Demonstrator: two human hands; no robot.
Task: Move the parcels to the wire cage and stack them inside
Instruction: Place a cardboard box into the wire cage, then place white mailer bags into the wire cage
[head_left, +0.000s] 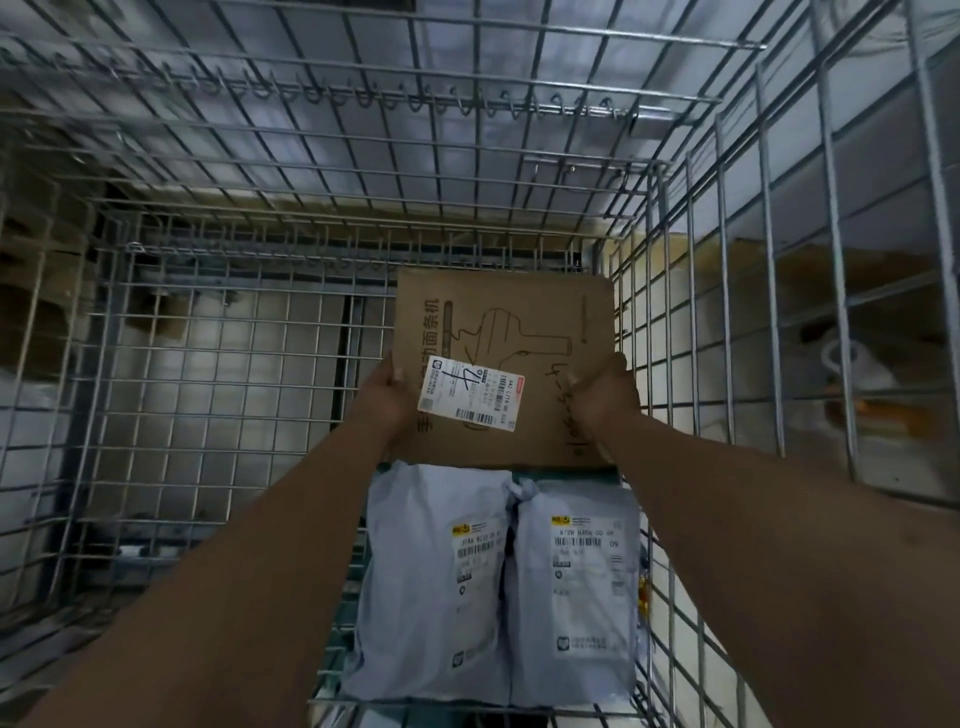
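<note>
Reaching in from the near edge, two bare forearms are extending into the wire cage (234, 364).

Nearest, between the forearms, two grey plastic mailer bags are lying flat side by side on the cage floor, touching along their inner edges: left bag (426, 597), right bag (576, 613). Both are showing soft, creased, faintly glossy film, bunched at the top where they meet. Each is carrying white barcode labels (587, 540). The right bag is lying against the right-hand mesh wall.

Just beyond the bags, the cardboard box (498, 322) is being held flat: a brown, matte, rectangular carton with a printed line drawing and characters on its top face. Whether it is resting on the floor or hanging above it: cannot tell. The left hand (387, 395) is gripping the left edge, thumb curling over the top face. The right hand (602, 395) is gripping the right edge the same way. A white shipping label (470, 395), tilted, with barcodes and a handwritten mark, is sticking to the top beside the left thumb.

Farther out, the cage is showing grey metal grid walls and floor, with a spiral wire (415, 98) running along an upper panel. Blurred brown cartons (810, 280) are showing through the right mesh. Lighting is looking dim.
</note>
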